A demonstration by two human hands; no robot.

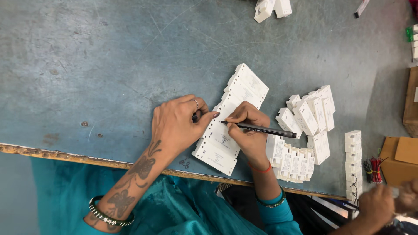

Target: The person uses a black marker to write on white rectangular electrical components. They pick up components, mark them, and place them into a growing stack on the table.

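A row of flat white plastic modules (230,115) lies edge to edge on the blue-grey worktop (87,65), running on a slant from near its front edge up toward the middle, so that their broad printed faces all look up and can be reached one after the other. The right hand (248,130) holds a black pen (261,129) in a writing grip, thumb and fingers pressed together around the barrel, with the tip resting on the face of a module about midway along the row; the heel of the hand rests on the lower modules, which seems to steady the stroke. The left hand (178,124) lies flat beside the row, its fingers spread and the fingertips pressing on the edge of the same modules, apparently to stop them sliding under the pen; it pinches nothing. Just right of the writing hand a loose heap of white modules (311,115) lies tumbled at odd angles, and below it a tight block of modules (294,163) stands packed together near the front edge. Further right stands a stacked column of modules (353,163), then a bundle of red wires (375,170) and a cardboard box (400,159). At the lower right corner another person's hands (385,204) are blurred, well apart from the row.
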